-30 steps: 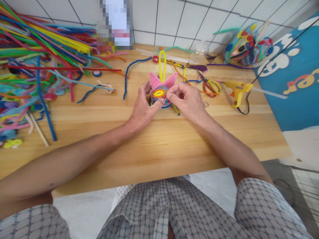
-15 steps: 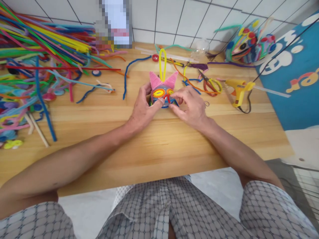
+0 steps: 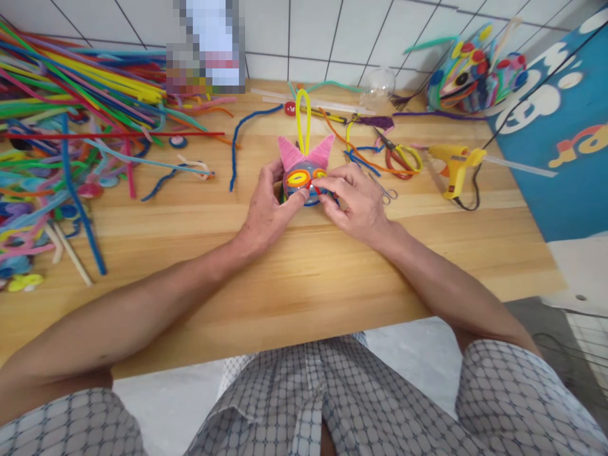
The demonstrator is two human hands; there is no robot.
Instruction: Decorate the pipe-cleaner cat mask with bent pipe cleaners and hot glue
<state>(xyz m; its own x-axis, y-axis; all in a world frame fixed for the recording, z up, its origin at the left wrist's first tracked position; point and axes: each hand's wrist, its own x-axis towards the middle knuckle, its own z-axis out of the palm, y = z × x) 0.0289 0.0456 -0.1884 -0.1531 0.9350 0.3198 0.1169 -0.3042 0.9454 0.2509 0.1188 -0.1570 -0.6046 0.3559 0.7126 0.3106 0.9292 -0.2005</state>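
Observation:
A small cat-faced ornament stands in the middle of the wooden table, with pink ears, ringed yellow-and-orange eyes and a tall yellow pipe-cleaner loop on top. My left hand is closed around its left side, thumb lying across the front near the middle of the face. From the right, my right hand has its index finger and thumb on a short bent red pipe-cleaner piece at the nose. The fingers cover much of the lower face.
Heaped pipe cleaners fill the left side. A yellow glue gun, red-and-yellow-handled scissors and small metal scissors lie to the right. Behind are a utility knife, a clear ball and a colourful fish-like craft.
My right index finger has shifted slightly left across the ornament's face, over the red piece. The left hand keeps its hold. More of the small metal scissors shows beside my right hand.

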